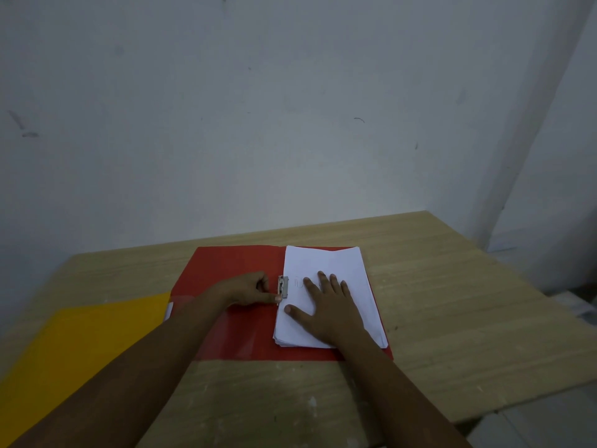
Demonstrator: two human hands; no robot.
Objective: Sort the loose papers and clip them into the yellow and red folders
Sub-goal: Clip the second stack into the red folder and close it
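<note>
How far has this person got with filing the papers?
The paper stack already lies in the open red folder. In hand: the right hand presses it flat while the left hand works the metal clip. The yellow folder lies closed; its filing can't be judged.

Faint pencil-like marks on the top sheet of the paper stack (329, 295), at about ten o'clock from the right hand (326, 305); too faint and small to read. No other writing legible.
</note>
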